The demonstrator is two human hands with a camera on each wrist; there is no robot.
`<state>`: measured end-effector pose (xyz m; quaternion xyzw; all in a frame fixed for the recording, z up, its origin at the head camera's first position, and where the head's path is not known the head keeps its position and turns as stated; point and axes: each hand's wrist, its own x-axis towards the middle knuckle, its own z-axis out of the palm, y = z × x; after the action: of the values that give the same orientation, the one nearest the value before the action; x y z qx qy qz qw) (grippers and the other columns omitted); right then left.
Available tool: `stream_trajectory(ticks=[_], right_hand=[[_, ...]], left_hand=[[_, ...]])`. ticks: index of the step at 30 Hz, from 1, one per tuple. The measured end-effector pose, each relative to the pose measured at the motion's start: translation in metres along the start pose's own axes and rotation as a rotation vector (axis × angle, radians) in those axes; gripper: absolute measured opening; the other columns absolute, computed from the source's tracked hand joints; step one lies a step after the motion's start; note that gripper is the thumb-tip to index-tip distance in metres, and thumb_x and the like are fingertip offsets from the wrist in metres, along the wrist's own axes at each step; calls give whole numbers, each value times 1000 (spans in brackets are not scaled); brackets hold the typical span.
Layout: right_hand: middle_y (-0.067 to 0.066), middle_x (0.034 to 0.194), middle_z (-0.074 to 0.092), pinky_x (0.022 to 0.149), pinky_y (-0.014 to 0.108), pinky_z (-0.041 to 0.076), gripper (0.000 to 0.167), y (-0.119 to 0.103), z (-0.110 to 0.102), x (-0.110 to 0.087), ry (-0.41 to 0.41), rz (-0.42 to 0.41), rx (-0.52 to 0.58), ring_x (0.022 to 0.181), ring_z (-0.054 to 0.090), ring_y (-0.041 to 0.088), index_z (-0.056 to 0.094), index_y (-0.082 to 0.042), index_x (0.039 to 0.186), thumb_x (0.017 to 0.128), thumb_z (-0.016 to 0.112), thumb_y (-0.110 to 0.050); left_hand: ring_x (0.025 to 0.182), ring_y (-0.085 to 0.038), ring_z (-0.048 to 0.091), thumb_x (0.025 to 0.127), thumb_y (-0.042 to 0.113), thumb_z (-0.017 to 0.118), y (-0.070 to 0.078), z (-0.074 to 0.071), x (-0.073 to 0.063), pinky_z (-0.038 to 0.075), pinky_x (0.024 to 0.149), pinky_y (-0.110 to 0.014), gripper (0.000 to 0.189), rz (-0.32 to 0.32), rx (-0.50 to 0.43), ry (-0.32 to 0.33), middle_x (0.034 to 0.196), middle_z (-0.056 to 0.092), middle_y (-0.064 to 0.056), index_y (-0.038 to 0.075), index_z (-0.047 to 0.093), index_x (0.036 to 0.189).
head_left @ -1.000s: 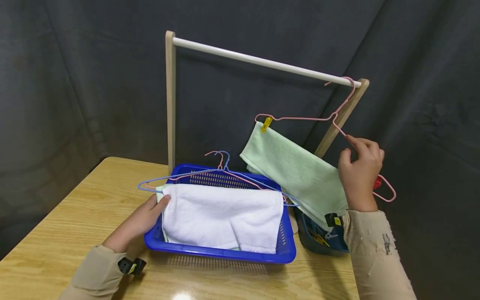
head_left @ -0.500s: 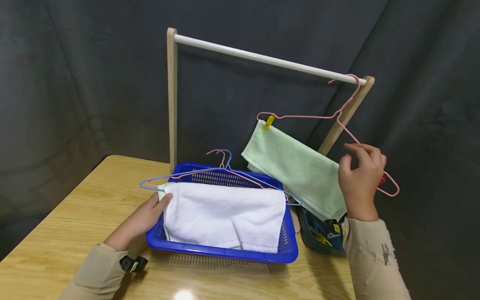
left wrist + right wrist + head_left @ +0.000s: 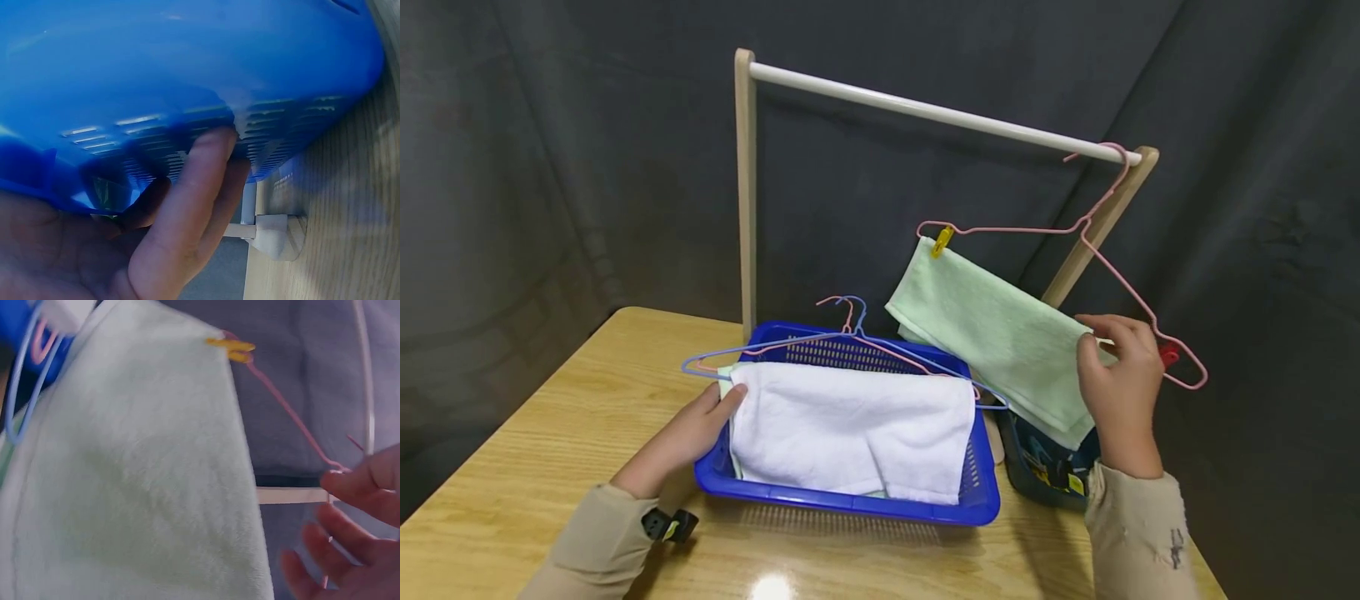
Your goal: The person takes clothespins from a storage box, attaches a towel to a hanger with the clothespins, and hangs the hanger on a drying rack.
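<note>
A pink hanger (image 3: 1120, 275) hangs by its hook from a white rail (image 3: 955, 117), tilted down to the right. Its light green towel (image 3: 1000, 333) is held at the left by a yellow clip (image 3: 942, 240); a red clip (image 3: 1168, 354) shows at the right. My right hand (image 3: 1123, 383) overlaps the towel's upper right edge in the head view, its fingers loosely bent and spread in the right wrist view. With thumb over the rim and fingers against the outer wall, my left hand (image 3: 700, 425) grips the blue basket (image 3: 850, 507) at its left side.
A white towel (image 3: 850, 425) lies over the basket, with a blue hanger (image 3: 775, 343) and a second pink hanger behind its top edge. A dark bin (image 3: 1045, 483) of clips stands right of the basket on the wooden table (image 3: 595, 392). A wooden post (image 3: 745, 192) carries the rail's left end.
My right hand has let go of the pink hanger's right arm and moved down to the green towel's edge. My left hand has stayed on the basket.
</note>
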<state>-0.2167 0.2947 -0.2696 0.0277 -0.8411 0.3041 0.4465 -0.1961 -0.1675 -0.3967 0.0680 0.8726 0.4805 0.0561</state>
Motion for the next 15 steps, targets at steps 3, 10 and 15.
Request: stream_trajectory(ticks=[3, 10, 15], right_hand=[[12, 109, 64, 79, 7, 42, 24, -1, -6, -4, -104, 101, -13, 92, 50, 1, 77, -2, 109, 97, 56, -7], [14, 116, 66, 74, 4, 39, 27, 4, -13, -16, -296, 195, -47, 87, 49, -9, 73, -3, 117, 101, 58, -18], [19, 119, 68, 71, 8, 41, 30, 16, -14, -24, -421, 199, -57, 93, 59, 11, 71, -2, 121, 104, 57, -22]], left_hand=[[136, -54, 39, 112, 45, 26, 1, -1, 0, 33, 108, -66, 68, -3, -1, -2, 142, 44, -37, -11, 28, 150], [137, -54, 38, 111, 46, 25, 3, -2, 0, 32, 109, -66, 70, -21, 4, -8, 144, 43, -37, -11, 26, 151], [137, -53, 38, 111, 46, 25, 2, -1, 0, 32, 109, -66, 70, -23, 0, -18, 144, 43, -37, -11, 25, 152]])
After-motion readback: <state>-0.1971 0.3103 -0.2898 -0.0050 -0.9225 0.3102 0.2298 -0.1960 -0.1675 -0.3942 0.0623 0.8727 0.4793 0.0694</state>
